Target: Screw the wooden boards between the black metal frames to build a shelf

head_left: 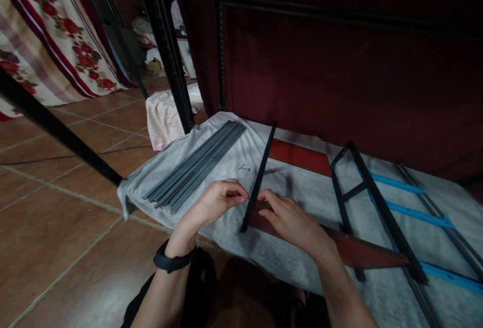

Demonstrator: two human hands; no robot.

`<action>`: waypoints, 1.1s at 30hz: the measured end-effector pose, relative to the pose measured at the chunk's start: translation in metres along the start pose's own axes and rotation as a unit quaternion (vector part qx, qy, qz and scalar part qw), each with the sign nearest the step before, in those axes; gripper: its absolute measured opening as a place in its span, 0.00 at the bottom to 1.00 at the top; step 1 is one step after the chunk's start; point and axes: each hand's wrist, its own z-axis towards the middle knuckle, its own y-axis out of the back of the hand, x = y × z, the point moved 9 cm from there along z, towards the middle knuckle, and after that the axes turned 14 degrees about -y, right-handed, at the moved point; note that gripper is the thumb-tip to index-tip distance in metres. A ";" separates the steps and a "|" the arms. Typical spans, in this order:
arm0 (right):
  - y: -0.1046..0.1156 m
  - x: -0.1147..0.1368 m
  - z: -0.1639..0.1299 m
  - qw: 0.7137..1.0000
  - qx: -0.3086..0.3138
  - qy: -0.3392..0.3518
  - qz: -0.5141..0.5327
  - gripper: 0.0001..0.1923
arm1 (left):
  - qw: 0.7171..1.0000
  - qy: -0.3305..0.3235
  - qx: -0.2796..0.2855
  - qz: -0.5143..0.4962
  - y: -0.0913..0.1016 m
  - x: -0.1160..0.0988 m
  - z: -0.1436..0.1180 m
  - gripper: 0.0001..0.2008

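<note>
My left hand [218, 201] pinches something small against the left side of a black metal bar [263, 166]; what it pinches is too small to tell. The bar runs from near my hands away toward the dark red curtain. My right hand [290, 220] rests on the bar's near end and on a reddish-brown board [362, 252] that lies across a grey towel [241, 159] on the floor. A black band sits on my left wrist. Small screws [244, 167] lie on the towel just left of the bar.
A bundle of grey rods [196, 166] lies on the towel's left part. A black metal frame [372, 197] with blue-taped bars [407, 212] lies at the right. Black uprights [166, 46] stand behind, with a folded pink cloth [166, 116] on the tiled floor [56, 227].
</note>
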 end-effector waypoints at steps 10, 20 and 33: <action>0.003 0.004 0.000 0.999 0.000 0.032 0.004 0.13 | 0.999 0.021 -0.003 -0.038 -0.003 0.004 -0.003 0.06; 0.003 0.004 0.000 0.999 0.000 0.049 0.007 0.13 | 0.993 0.071 -0.002 -0.095 -0.007 0.012 -0.005 0.07; 0.002 0.004 -0.001 0.999 -0.010 0.050 -0.014 0.13 | 0.990 0.078 -0.005 -0.120 -0.010 0.018 -0.007 0.08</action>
